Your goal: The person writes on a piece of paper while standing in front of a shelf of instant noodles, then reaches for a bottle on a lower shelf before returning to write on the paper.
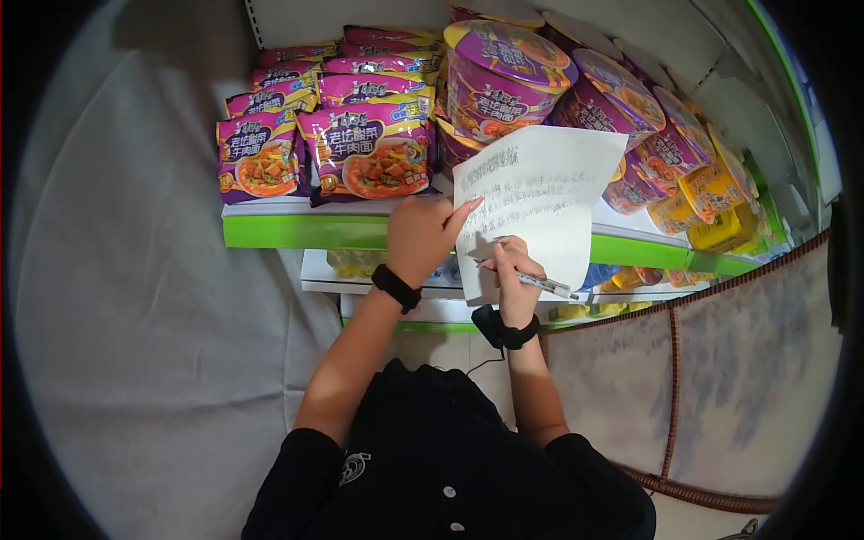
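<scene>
A white sheet of paper (558, 243) with several lines of handwriting stands in front of the shelf. My left hand (421, 238) pinches its left edge, the thumb lying over the front and the other fingers curled. Below the writing, my right hand (518, 281) is closed around a pen (553, 287), whose rear end points to the lower right. The pen's tip is near the paper's lower part; whether it touches cannot be made out. Purple instant noodle packets (367, 148) lie just behind my left hand, and noodle cups (504, 81) stand behind the paper.
The shelf has a green front edge (301, 232). More purple and yellow cups (715, 189) fill its right side, and lower shelves (346, 270) hold bottles and packs. Grey cloth (153, 297) hangs on the left. A brown-edged panel (612, 378) is at the right.
</scene>
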The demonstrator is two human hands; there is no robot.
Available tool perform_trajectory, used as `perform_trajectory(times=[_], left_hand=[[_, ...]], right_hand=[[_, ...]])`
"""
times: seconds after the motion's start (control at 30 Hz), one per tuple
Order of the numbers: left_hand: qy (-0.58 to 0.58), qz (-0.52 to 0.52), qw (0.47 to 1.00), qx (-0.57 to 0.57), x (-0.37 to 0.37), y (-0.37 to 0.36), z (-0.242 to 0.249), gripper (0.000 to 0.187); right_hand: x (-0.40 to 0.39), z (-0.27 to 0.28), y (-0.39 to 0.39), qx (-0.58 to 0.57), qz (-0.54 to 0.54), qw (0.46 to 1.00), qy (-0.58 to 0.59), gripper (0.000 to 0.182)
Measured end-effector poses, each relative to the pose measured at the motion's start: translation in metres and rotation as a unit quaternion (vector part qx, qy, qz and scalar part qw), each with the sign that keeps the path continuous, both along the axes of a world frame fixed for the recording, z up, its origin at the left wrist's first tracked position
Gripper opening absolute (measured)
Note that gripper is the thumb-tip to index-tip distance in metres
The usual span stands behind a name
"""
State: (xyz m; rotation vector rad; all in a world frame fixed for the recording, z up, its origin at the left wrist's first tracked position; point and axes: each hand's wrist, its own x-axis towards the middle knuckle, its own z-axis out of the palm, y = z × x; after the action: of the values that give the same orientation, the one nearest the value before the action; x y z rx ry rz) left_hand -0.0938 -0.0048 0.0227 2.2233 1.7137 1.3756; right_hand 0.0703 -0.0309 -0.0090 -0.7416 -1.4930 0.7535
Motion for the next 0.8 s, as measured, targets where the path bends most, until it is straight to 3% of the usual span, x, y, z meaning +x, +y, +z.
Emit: perform_trajectory(times=[0.1,0.3,0.37,0.6,0.63,0.67,0.8], left_hand=[[-0.020,0.016,0.996,0.080,0.006,0.000,-0.014,0.031],[0.058,-0.010,0.985,0.160,0.002,-0.002,-0.015,0.015],[0.060,-0.008,0.983,0.174,0.001,0.001,-0.021,0.013],[0.018,-0.018,0.992,0.126,0.002,-0.002,-0.022,0.013],[0.034,-0.009,0.989,0.145,0.002,-0.004,-0.018,0.008],[0.050,-0.002,0.985,0.163,0.002,-0.005,-0.017,0.021],[0.045,0.002,0.979,0.198,0.004,-0.003,-0.018,0.019]], right_hand=[[-0.007,-0.005,-0.001,0.001,-0.048,0.999,0.005,0.007],[-0.009,-0.010,0.005,0.063,-0.070,0.995,-0.045,0.017],[-0.014,-0.010,0.006,0.093,-0.118,0.987,-0.057,0.031],[-0.015,-0.009,0.006,0.086,-0.124,0.985,-0.078,0.024],[-0.015,-0.010,0.006,0.090,-0.131,0.984,-0.087,0.024],[-0.015,-0.011,0.007,0.093,-0.137,0.982,-0.095,0.024],[-0.012,-0.013,0.008,0.094,-0.126,0.983,-0.093,0.025]])
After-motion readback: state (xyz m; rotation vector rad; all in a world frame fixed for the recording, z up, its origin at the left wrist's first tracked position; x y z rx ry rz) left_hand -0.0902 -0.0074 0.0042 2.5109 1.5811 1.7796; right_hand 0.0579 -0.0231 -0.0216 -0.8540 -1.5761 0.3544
